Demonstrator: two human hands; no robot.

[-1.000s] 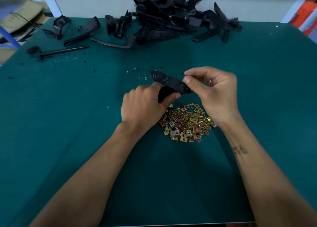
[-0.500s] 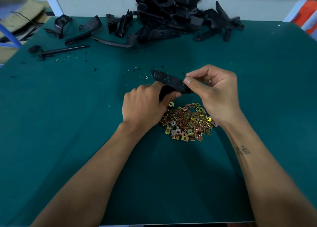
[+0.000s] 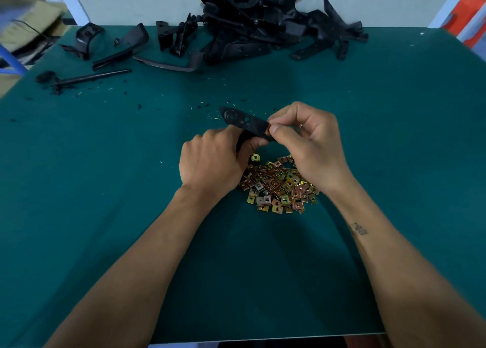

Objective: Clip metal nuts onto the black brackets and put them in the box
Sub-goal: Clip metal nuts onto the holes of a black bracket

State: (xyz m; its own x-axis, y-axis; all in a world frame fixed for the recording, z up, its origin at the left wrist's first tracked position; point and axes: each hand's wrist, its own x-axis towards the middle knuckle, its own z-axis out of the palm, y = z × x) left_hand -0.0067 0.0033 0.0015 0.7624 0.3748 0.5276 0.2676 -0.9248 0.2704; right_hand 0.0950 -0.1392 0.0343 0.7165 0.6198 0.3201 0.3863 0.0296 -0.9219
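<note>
Black bracket (image 3: 244,123) held above the green table (image 3: 79,189), near its middle, flat face up, holes visible along that face, pointed end aimed far-left. Lower stem of bracket wrapped in left hand (image 3: 210,163), fingers curled round it, thumb lying along the near side. Copper-coloured metal nut (image 3: 267,131) sitting at the bracket's right end, touching its edge, pinched between thumb and forefinger of right hand (image 3: 313,147); other right fingers curled in. Cannot tell how far onto the bracket the nut sits: fingertips cover most of it.

Directly below both hands, on the table: heap of loose nuts (image 3: 278,187), gold, copper and silver tones, partly hidden under the right wrist; one nut lying apart at the heap's far-left edge, just beside the left thumb.

Along the far table edge, against the white wall: pile of black brackets (image 3: 263,24), tangled, overlapping. Left of pile, a few single black parts lying apart, among them a curved handle-like piece (image 3: 168,64) and a thin black rod (image 3: 92,78). Small black crumbs and pale slivers scattered between rod and hands.

Both forearms bare; small dark mark on right forearm. Box not seen.
</note>
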